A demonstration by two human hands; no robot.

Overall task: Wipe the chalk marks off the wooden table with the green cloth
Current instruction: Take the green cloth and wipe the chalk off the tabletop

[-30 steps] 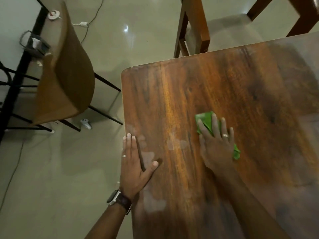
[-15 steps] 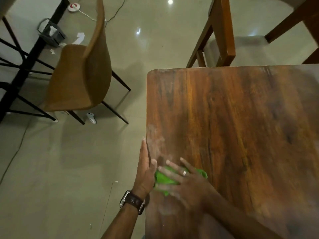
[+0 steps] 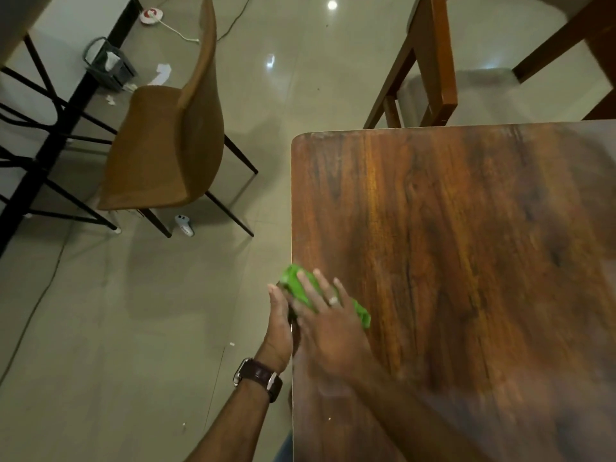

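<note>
The green cloth (image 3: 296, 283) lies at the left edge of the wooden table (image 3: 466, 245), partly overhanging it. My right hand (image 3: 330, 325) presses flat on the cloth with straight, spread fingers. My left hand (image 3: 279, 325) stands upright against the table's left edge beside the cloth, fingers straight, a watch on its wrist. Faint pale chalk smears (image 3: 328, 388) show on the wood near my right wrist.
A tan chair (image 3: 166, 141) with black legs stands on the floor to the left. A wooden chair (image 3: 430, 61) stands beyond the table's far edge. A small white device (image 3: 184, 225), a grey basket (image 3: 108, 63) and cables lie on the floor.
My right hand has swept the cloth from the table's middle to its left edge. My left hand left the tabletop and now stands along that edge. The chalk patches near the edge have faded.
</note>
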